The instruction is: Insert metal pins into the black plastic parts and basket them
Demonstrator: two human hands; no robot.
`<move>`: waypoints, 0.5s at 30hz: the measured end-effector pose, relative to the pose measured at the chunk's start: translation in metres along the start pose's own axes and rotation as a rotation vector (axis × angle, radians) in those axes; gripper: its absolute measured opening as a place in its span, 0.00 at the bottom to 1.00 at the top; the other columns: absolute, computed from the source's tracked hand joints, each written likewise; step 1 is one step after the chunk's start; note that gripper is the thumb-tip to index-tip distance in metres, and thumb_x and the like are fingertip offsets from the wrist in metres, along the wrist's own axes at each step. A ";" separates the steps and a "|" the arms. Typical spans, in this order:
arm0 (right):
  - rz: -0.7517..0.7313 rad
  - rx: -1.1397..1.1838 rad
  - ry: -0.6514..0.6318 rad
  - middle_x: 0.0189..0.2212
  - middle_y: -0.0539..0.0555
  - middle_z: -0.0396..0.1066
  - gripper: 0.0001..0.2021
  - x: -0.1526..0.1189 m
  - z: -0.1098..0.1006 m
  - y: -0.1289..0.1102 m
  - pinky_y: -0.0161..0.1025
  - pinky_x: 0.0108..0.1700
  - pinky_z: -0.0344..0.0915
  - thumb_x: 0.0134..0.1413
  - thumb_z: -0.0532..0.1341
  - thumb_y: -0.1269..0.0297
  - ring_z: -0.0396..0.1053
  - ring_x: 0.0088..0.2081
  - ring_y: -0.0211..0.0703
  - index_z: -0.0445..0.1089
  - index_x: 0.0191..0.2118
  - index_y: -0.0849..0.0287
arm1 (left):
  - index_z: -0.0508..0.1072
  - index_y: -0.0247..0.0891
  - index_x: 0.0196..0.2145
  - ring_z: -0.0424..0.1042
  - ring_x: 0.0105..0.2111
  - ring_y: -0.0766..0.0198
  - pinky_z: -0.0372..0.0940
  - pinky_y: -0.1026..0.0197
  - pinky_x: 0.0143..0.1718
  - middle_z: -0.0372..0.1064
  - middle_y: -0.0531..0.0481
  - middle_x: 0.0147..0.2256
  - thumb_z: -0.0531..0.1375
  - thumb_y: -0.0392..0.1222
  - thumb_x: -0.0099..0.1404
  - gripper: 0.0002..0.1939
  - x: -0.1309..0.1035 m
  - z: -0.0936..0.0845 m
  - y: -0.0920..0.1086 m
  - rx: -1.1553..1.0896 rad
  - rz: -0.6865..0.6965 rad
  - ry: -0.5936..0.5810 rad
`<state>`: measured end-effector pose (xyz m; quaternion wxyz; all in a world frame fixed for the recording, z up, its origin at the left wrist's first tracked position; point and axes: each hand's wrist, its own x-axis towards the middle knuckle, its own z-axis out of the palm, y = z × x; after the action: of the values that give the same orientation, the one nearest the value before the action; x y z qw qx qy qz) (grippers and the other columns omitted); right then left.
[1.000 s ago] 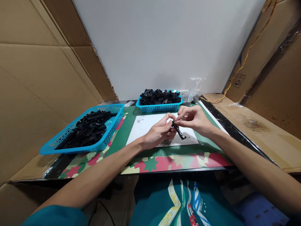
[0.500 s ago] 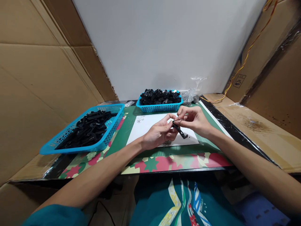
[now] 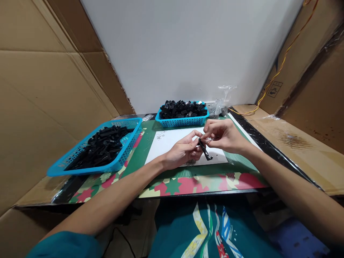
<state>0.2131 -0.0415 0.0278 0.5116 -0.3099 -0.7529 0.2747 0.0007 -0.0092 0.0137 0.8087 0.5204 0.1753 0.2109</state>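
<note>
Over the white sheet (image 3: 158,152), my left hand (image 3: 184,149) is closed on the upper end of a narrow black plastic part (image 3: 205,150), which slants down to the right and ends in a small hook. My right hand (image 3: 224,135) meets it at that same end, thumb and forefinger pinched together. Something thin and shiny shows at those fingers, too small to name. Tiny dark pieces (image 3: 191,162) lie in a pile on the sheet below my left hand, and more small bits (image 3: 160,135) are scattered at its far left corner.
A blue basket (image 3: 126,157) of long black parts stands at the left. Another blue basket (image 3: 182,122), heaped with small black pieces, is at the back beside clear plastic bags (image 3: 216,107). Cardboard walls flank the table; a yellow wire (image 3: 282,66) hangs at right.
The black part has turned slightly, its hooked end now pointing more steeply down. My right hand has shifted a little, its fingers still at the part's upper end.
</note>
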 end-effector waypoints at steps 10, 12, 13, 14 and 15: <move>0.055 0.070 -0.045 0.28 0.50 0.69 0.05 -0.001 -0.001 0.004 0.35 0.26 0.56 0.48 0.71 0.71 0.62 0.27 0.34 0.75 0.25 0.59 | 0.65 0.41 0.43 0.54 0.25 0.71 0.52 0.69 0.28 0.58 0.55 0.31 0.65 0.48 0.71 0.13 0.001 -0.002 -0.002 0.090 0.010 0.010; 0.023 0.017 -0.054 0.28 0.50 0.69 0.05 -0.001 -0.001 0.004 0.35 0.25 0.55 0.49 0.71 0.71 0.60 0.26 0.33 0.76 0.26 0.59 | 0.65 0.42 0.44 0.54 0.25 0.72 0.52 0.69 0.28 0.58 0.55 0.31 0.65 0.50 0.71 0.14 0.002 -0.003 -0.004 0.100 0.017 0.008; 0.003 -0.016 -0.056 0.28 0.50 0.69 0.05 -0.001 -0.002 0.004 0.36 0.25 0.54 0.50 0.71 0.71 0.60 0.25 0.33 0.76 0.26 0.59 | 0.65 0.42 0.44 0.54 0.25 0.72 0.52 0.69 0.28 0.58 0.55 0.31 0.65 0.50 0.71 0.15 0.002 -0.004 -0.004 0.097 0.024 0.011; -0.014 -0.049 -0.053 0.28 0.50 0.69 0.05 -0.001 -0.002 0.003 0.36 0.25 0.54 0.51 0.71 0.70 0.59 0.25 0.33 0.77 0.27 0.59 | 0.65 0.42 0.45 0.54 0.25 0.72 0.52 0.70 0.28 0.58 0.55 0.31 0.66 0.51 0.70 0.16 0.002 -0.004 -0.004 0.092 0.032 0.017; -0.028 -0.078 -0.047 0.28 0.50 0.68 0.05 -0.001 -0.002 0.003 0.36 0.25 0.54 0.52 0.71 0.69 0.59 0.25 0.33 0.77 0.27 0.59 | 0.65 0.41 0.45 0.55 0.25 0.73 0.52 0.70 0.28 0.58 0.55 0.32 0.66 0.51 0.70 0.17 0.003 -0.004 -0.005 0.087 0.042 0.027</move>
<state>0.2159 -0.0403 0.0257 0.4852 -0.3123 -0.7790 0.2453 0.0020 -0.0067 0.0078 0.7782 0.5559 0.1841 0.2269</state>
